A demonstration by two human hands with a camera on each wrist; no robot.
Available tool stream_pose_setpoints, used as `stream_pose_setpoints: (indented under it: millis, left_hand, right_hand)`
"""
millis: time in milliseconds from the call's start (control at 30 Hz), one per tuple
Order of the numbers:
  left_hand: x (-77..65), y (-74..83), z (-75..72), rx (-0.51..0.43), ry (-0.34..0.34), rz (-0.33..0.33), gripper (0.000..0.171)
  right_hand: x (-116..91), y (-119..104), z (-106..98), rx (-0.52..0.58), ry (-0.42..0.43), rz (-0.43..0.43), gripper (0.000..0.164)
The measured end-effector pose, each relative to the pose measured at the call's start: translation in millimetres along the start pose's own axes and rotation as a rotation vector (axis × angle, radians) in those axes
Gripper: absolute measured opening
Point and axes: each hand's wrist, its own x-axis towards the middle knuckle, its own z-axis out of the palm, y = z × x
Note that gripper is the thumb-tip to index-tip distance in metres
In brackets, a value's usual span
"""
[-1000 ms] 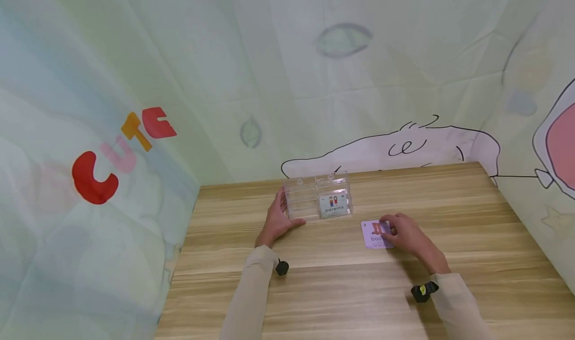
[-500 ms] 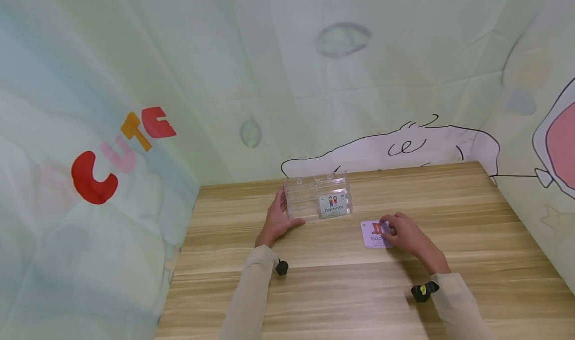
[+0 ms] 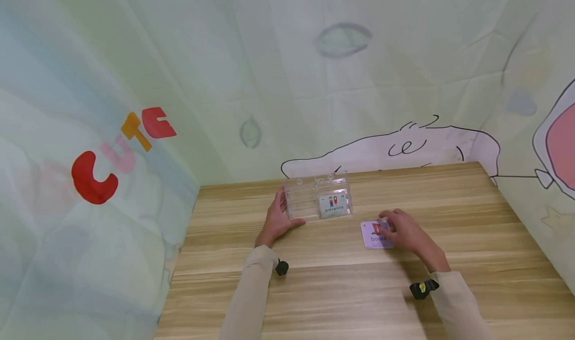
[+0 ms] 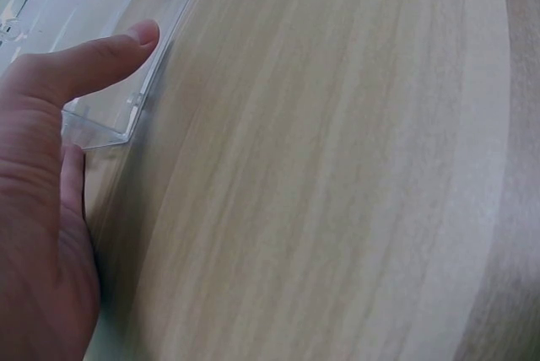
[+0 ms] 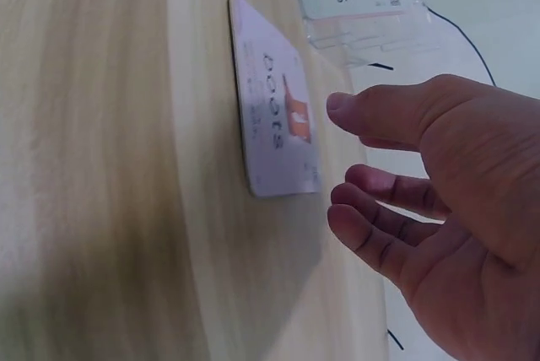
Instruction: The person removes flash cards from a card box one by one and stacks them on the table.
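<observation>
A clear plastic card holder (image 3: 302, 200) with two sections side by side stands on the table. Its right section holds a "parents" card (image 3: 333, 204); the left section looks see-through. My left hand (image 3: 275, 221) holds the holder's lower left corner, thumb (image 4: 110, 59) across the front and the other fingers at the side, partly hidden. To the holder's right, a purple "boots" card (image 3: 373, 237) lies face up; whether more cards lie beneath it I cannot tell. My right hand (image 3: 406, 231) hovers at its right edge, and the right wrist view shows thumb and fingers spread, apart from the card (image 5: 270, 108).
The wooden table (image 3: 323, 300) meets a printed cloth backdrop (image 3: 269, 55) at its back edge and sides. A black wrist camera (image 3: 282, 267) sits at the left wrist, another camera (image 3: 421, 290) at the right.
My right fingers have loosened and drawn slightly up and back from the boots card, so more of its word shows. The left hand and the holder have stayed in place.
</observation>
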Motion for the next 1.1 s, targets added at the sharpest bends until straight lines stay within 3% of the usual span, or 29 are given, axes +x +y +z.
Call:
stream_pose_setpoints:
  millis: [367,867,1100]
  left_hand:
    - [-0.5,1.3,-0.3,0.003,-0.001,-0.005,0.130]
    - [-0.1,1.0,-0.4,0.002,-0.009,0.005,0.127]
    - [-0.4,2.4,-0.5,0.004,-0.010,0.002,0.126]
  right_hand:
    - [10,-18,-9,0.101,0.122,-0.142,0.034]
    - [29,-38,-1,0.235,0.063,-0.162,0.040]
    - [39,-46,3,0.230,0.065,-0.177,0.039]
